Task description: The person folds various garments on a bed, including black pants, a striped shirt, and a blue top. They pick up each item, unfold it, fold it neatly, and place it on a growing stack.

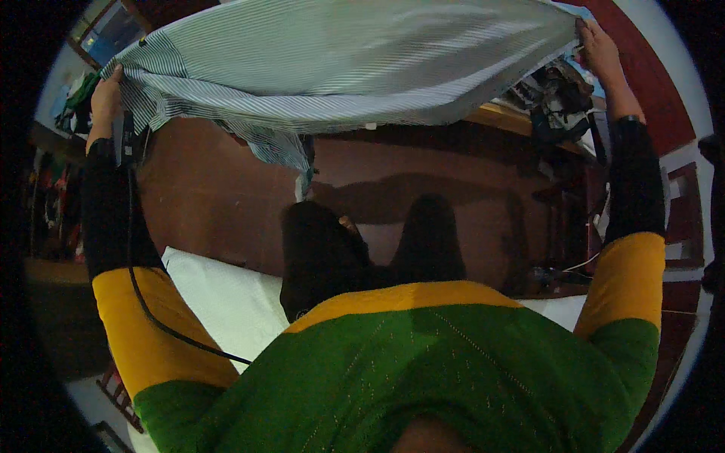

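Note:
A striped, light-coloured cloth garment [351, 62] is stretched wide across the top of the view, held up between both hands. My left hand [106, 102] grips its bunched left end, where the stripes are darker and folded. At the far right, my right hand [600, 51] is closed on the opposite corner. The lower edge sags, and a crumpled striped part [280, 152] hangs down left of the middle, above my knees. A small pale tag [371, 125] shows at the lower edge. A dark device with a black cable sits at my left wrist.
Behind the cloth on the right, a pile of dark and pale clothes [561, 102] lies on a wooden surface [498, 117]. Green cloth [85, 93] is beyond my left hand. A white cover [226, 294] is beneath me, and the floor [209, 198] is reddish brown. A thin pale cable lies at right.

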A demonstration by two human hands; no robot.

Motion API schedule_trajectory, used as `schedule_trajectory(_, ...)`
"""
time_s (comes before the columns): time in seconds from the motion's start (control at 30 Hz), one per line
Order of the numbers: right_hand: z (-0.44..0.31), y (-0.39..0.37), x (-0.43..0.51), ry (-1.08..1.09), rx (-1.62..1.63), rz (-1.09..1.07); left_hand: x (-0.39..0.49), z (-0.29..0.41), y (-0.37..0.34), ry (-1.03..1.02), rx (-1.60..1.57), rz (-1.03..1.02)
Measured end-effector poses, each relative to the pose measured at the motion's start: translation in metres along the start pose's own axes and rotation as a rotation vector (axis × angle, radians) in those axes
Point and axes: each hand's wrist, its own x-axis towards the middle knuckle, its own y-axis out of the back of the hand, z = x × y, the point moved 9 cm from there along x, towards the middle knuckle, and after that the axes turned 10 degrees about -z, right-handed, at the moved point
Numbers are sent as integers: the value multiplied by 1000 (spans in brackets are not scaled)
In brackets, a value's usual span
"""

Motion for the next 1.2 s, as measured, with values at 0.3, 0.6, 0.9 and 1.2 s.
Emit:
schedule_trajectory(0.3,34,-21,-6,-246,27,-361,-84,83,-27,94,-1091,-187)
schedule_trajectory(0.6,44,-51,-78,-899,654,-519,-131,103,-67,111,-985,-120)
schedule_trajectory(0.9,-90,73,-233,-867,1119,-839,-364,-10,-162,103,-1412,-363)
schedule_trajectory(1.2,-305,152,-365,-511,1601,-1600,-502,-28,-292,96,-6,-1413)
